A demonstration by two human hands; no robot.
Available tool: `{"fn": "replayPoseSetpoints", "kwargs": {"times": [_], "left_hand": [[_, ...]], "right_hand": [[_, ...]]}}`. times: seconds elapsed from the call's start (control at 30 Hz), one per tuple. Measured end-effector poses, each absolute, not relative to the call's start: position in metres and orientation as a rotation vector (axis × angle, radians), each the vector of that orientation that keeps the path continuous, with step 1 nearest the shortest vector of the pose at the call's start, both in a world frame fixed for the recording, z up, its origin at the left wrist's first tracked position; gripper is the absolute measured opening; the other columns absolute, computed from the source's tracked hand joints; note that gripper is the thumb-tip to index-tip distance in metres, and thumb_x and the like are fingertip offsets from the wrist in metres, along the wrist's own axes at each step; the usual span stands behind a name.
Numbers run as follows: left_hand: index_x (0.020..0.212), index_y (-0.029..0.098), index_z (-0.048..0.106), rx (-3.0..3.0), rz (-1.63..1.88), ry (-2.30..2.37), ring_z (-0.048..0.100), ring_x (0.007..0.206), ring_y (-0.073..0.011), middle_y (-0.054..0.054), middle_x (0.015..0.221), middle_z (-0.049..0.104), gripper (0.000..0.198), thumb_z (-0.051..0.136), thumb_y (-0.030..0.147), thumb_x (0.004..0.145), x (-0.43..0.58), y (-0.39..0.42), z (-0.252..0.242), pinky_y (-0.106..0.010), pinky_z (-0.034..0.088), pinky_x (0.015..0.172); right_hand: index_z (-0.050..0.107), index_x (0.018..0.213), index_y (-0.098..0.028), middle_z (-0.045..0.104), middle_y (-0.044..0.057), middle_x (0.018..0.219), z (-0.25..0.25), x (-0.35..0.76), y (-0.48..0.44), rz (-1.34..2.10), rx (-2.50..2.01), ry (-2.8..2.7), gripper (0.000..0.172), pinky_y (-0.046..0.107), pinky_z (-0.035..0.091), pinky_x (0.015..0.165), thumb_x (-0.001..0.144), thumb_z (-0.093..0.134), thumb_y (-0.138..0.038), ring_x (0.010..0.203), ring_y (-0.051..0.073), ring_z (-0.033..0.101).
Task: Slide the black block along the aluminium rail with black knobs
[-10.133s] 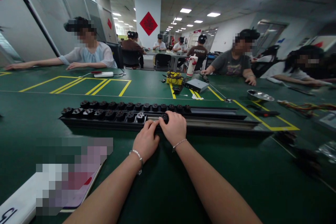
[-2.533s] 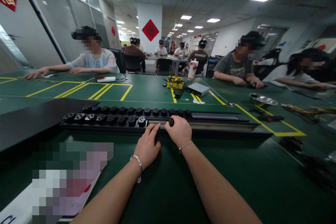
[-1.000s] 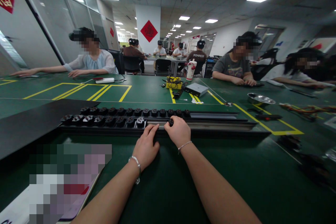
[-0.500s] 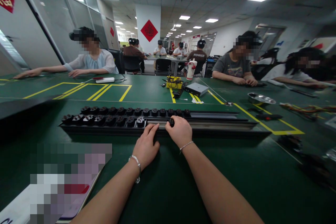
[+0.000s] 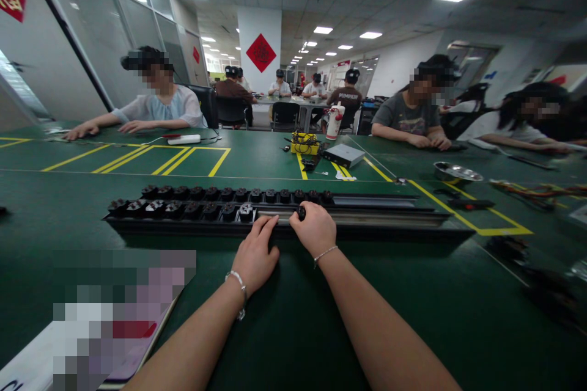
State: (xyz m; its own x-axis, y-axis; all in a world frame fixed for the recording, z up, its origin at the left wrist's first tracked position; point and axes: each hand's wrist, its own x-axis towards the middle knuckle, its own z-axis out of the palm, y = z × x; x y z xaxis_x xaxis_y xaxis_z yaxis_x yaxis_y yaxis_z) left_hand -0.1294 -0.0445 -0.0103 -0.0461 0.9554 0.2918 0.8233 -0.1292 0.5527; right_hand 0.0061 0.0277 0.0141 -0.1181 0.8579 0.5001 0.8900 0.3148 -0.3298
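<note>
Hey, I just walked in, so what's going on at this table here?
Someone is working bare-handed at a green table. Their right hand grips a small black part at the near black rail; whether it is seated can't be seen. The left hand touches the same rail, to its left. Black modules line the left portions of both this rail and the far rail.

left bracelet (image 5: 240, 281): thick, pale and silvery, with a dangling end
right bracelet (image 5: 325, 253): thin, silvery, chain-like
forearms (image 5: 380, 317): bare
</note>
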Motion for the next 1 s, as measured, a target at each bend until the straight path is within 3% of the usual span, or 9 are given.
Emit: {"fn": "replayPoseSetpoints", "kwargs": {"times": [1.0], "left_hand": [[0.132,0.026,0.036,2.008,0.923,1.928,0.047,0.116,-0.0189,-0.002,0.135,0.038,0.062,0.044,0.015,0.072,-0.1284,-0.0452,-0.0084,-0.035,0.036,0.103]], "right_hand": [[0.058,0.082,-0.021,0.064,0.002,0.083,0.0099,0.0071,0.0297,-0.094,-1.538,-1.948,0.014,0.026,0.036,0.072,0.076,0.048,-0.029,0.082,0.017,0.056]]}}
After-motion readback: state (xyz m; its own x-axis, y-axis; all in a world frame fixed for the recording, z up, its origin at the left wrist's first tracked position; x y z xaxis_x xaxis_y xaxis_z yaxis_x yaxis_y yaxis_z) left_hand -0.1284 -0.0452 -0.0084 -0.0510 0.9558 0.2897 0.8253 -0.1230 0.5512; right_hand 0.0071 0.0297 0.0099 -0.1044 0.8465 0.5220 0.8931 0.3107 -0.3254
